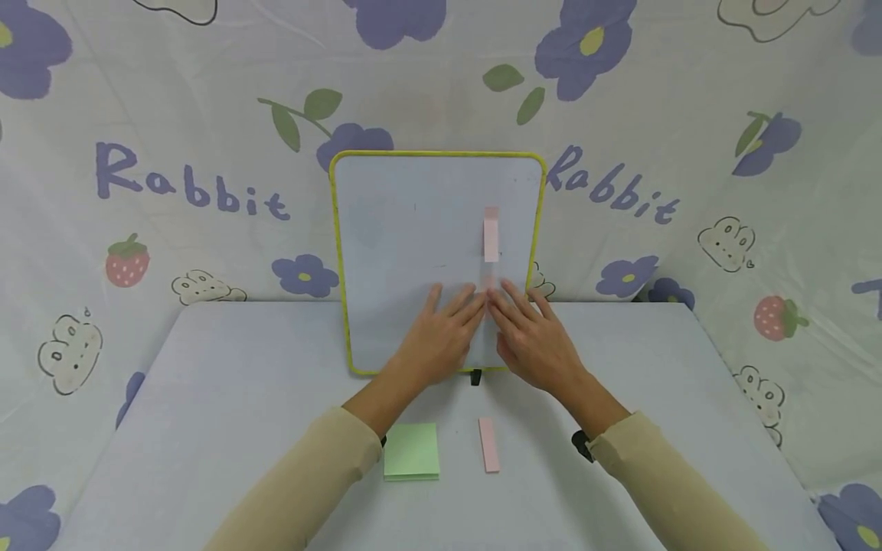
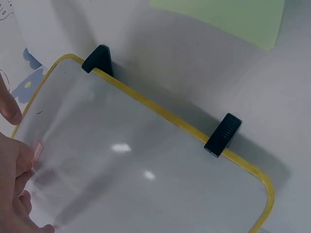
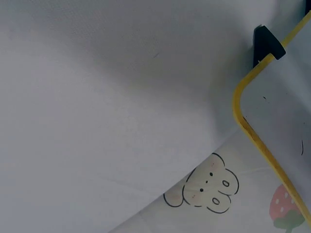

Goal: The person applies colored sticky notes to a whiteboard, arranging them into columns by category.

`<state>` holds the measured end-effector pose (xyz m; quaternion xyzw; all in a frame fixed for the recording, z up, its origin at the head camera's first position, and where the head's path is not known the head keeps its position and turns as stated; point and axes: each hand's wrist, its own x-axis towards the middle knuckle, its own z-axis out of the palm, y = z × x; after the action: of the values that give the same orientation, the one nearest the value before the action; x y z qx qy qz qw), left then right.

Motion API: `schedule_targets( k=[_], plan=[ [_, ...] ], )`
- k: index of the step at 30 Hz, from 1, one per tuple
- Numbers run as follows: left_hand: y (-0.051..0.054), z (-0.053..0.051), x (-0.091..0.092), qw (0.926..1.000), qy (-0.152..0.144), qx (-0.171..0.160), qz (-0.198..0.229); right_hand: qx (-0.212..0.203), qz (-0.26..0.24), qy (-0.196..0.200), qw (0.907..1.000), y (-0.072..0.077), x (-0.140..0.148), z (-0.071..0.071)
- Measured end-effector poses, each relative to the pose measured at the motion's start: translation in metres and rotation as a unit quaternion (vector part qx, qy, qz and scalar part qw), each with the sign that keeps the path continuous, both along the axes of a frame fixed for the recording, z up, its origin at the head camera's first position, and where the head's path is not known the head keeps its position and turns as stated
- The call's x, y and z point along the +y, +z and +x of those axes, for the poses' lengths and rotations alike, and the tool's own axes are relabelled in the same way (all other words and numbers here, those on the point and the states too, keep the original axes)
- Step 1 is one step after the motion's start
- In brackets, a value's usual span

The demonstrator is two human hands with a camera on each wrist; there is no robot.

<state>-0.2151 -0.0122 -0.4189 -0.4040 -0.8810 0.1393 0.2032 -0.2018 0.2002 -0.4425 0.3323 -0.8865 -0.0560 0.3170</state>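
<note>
Both hands are at the lower right of a yellow-edged whiteboard (image 1: pixel 396 252). My left hand (image 1: pixel 441 337) has its fingers extended, with index fingertip close beside the other hand's. The right hand (image 1: pixel 540 340) lies opposite, its fingers stretched out on the board too. Pale pink paper (image 1: pixel 490 281) shows just above the meeting fingertips; the rest of it is covered by the hands. Higher up, a pink sticky strip (image 1: pixel 491 239) is stuck to the board. In the left wrist view, a pink bit (image 2: pixel 37 151) appears beside fingers at the left edge. The right wrist view shows no hand.
On the white table lie a green sticky-note pad (image 1: pixel 411 451) and a narrow pink sticky pad (image 1: pixel 488 445). Black feet (image 2: pixel 223 135) support the board's lower edge. A printed cloth (image 1: pixel 227 99) hangs behind.
</note>
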Motion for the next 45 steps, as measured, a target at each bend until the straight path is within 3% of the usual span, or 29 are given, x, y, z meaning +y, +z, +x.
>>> schedule_targets(
  k=[9,15,20,26,35,40,45],
  plan=[
    [-0.002,0.002,0.000,0.9999,0.011,0.002,-0.006,0.004,0.002,0.000,1.0000,-0.003,-0.001,0.000],
    [-0.003,0.004,-0.005,0.9994,0.001,-0.029,0.021,-0.013,-0.015,0.008,0.9998,-0.001,-0.002,0.004],
    [-0.008,0.014,-0.024,0.9947,-0.014,-0.074,0.070,-0.038,-0.039,0.036,0.9979,-0.003,-0.004,0.019],
    [-0.020,0.031,-0.062,0.9892,-0.050,-0.097,0.097,-0.077,-0.050,0.080,0.9926,-0.013,-0.011,0.045],
    [-0.048,0.056,-0.131,0.9832,-0.079,-0.135,0.094,-0.157,-0.079,0.146,0.9735,-0.029,-0.028,0.078],
    [-0.064,0.066,-0.151,0.9775,-0.083,-0.171,0.091,-0.202,-0.115,0.168,0.9581,-0.038,-0.039,0.092],
    [-0.076,0.076,-0.166,0.9721,-0.093,-0.201,0.076,-0.277,-0.148,0.172,0.9337,-0.046,-0.051,0.102]
  ],
)
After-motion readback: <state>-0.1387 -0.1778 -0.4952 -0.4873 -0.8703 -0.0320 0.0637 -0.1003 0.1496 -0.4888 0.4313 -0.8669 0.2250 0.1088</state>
